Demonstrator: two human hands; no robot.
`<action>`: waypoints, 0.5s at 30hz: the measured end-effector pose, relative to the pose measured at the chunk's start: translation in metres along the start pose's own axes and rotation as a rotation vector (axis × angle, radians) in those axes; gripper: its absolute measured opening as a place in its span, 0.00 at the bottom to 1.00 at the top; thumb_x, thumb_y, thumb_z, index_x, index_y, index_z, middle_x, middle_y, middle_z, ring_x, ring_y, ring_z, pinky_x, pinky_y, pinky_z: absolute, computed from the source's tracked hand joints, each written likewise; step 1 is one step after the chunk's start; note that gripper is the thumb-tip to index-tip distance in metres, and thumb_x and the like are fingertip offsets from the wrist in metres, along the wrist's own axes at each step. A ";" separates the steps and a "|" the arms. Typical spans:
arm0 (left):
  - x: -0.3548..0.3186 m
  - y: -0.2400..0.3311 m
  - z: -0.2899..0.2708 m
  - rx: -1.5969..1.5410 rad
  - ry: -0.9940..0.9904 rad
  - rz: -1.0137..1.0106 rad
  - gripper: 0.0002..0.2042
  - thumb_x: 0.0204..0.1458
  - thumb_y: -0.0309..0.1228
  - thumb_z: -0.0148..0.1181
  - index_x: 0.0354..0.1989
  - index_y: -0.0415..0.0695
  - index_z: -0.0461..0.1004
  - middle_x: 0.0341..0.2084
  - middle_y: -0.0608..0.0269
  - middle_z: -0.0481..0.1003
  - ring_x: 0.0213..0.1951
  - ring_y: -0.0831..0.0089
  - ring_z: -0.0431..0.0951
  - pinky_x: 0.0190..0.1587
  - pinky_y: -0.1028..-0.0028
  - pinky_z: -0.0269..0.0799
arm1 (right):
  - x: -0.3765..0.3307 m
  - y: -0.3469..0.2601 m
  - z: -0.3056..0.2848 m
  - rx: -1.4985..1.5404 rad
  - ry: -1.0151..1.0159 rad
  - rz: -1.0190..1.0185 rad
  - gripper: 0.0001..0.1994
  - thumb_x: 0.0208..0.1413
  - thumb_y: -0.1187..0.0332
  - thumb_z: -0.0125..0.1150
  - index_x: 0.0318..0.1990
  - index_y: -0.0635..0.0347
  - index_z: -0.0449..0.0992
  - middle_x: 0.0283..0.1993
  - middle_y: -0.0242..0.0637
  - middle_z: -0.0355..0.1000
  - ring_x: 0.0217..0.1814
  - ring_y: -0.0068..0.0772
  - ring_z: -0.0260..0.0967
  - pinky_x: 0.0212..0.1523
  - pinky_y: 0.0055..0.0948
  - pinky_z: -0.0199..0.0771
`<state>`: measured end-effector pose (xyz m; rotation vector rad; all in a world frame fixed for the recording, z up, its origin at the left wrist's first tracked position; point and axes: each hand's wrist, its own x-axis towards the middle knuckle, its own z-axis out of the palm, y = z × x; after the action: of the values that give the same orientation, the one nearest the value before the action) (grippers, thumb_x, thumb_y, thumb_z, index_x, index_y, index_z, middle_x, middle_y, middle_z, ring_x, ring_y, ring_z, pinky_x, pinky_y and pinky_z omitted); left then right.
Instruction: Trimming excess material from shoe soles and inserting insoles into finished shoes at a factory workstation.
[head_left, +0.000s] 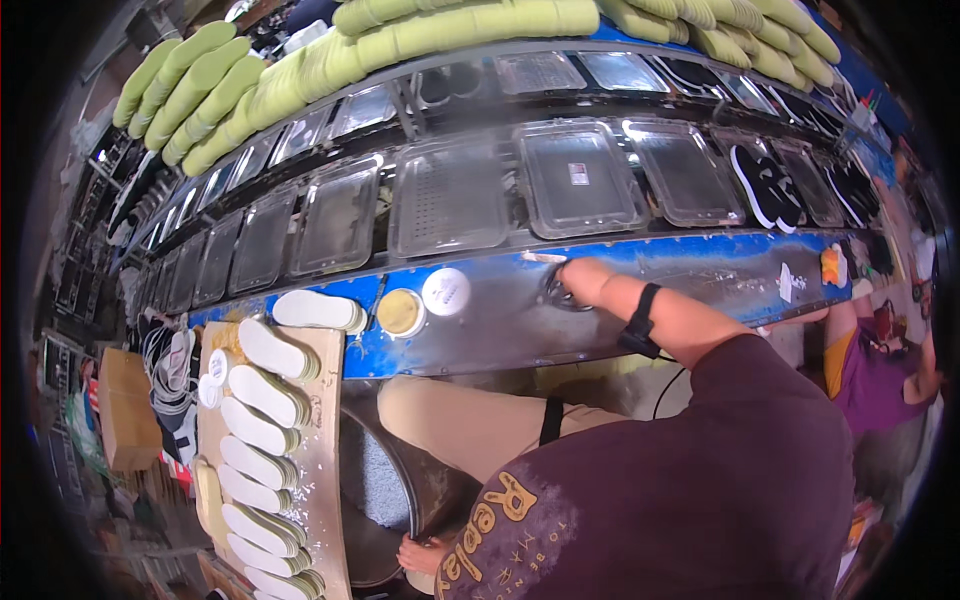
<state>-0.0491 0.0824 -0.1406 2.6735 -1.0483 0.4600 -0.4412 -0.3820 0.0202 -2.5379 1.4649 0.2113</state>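
1. We start at the small dark round tin point(556, 292). It sits on the worn blue metal ledge point(700, 275), roughly midway along it and just below the row of trays.
2. The right hand point(580, 280) rests on the tin's far edge with a black band on the wrist. The fingers look curled over the rim, but we cannot tell whether they really grip it or only touch it.
3. The left hand point(422, 555) is low by the dark round stool seat point(375, 520), well apart from the ledge. We cannot tell whether it is clenched or slack.
4. We judge the step in hand to be the reach to the tin. Lifting or dipping would call for a firm hold on the rim and keeping the tin level.
5. To the left on the ledge stand a round pot of yellow paste point(400, 312) and a round white lid point(446, 291), just beside each other.
6. Further left, white foam insoles point(262, 395) lie overlapped in a row on a pale wooden board point(328, 470).
7. Behind the ledge run clear plastic trays point(578, 178), with one at the right holding black soles point(765, 188).
8. Green foam insoles point(450, 25) are stacked along the top shelf.
9. At the far right, another person in a purple shirt point(880, 385) works.
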 end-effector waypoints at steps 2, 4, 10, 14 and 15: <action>0.005 0.008 -0.008 -0.001 -0.029 0.003 0.26 0.28 0.28 0.62 0.43 0.40 0.69 0.37 0.50 0.69 0.47 0.49 0.68 0.57 0.53 0.58 | -0.005 0.034 -0.005 0.142 0.226 -0.002 0.09 0.37 0.75 0.62 0.30 0.59 0.75 0.33 0.46 0.76 0.38 0.51 0.74 0.38 0.43 0.72; 0.007 0.007 -0.005 -0.007 -0.071 0.049 0.26 0.28 0.28 0.62 0.43 0.40 0.69 0.37 0.50 0.69 0.47 0.49 0.68 0.57 0.53 0.58 | -0.029 0.087 -0.022 0.107 0.423 0.088 0.07 0.38 0.76 0.61 0.29 0.60 0.73 0.34 0.48 0.76 0.39 0.52 0.74 0.39 0.45 0.72; 0.019 0.005 0.010 -0.019 -0.173 0.104 0.25 0.28 0.28 0.62 0.43 0.40 0.69 0.37 0.50 0.69 0.46 0.49 0.68 0.56 0.54 0.59 | -0.106 0.253 -0.045 -0.036 0.498 0.810 0.15 0.48 0.77 0.54 0.46 0.58 0.74 0.42 0.50 0.75 0.47 0.52 0.73 0.49 0.46 0.73; 0.026 0.009 0.015 -0.017 -0.242 0.125 0.25 0.29 0.28 0.62 0.43 0.39 0.69 0.37 0.50 0.70 0.46 0.49 0.68 0.55 0.54 0.60 | -0.173 0.365 -0.042 -0.125 0.592 1.150 0.15 0.51 0.72 0.53 0.48 0.58 0.74 0.48 0.52 0.74 0.52 0.51 0.71 0.52 0.45 0.71; 0.028 0.009 0.016 -0.012 -0.256 0.125 0.25 0.29 0.28 0.62 0.42 0.39 0.69 0.37 0.49 0.70 0.46 0.49 0.68 0.55 0.54 0.60 | -0.187 0.383 -0.045 -0.091 0.582 1.186 0.16 0.50 0.71 0.54 0.48 0.58 0.74 0.49 0.51 0.73 0.53 0.50 0.71 0.53 0.44 0.71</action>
<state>-0.0327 0.0530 -0.1444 2.7182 -1.2881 0.1326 -0.8648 -0.4231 0.0660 -1.4693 3.0487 -0.3386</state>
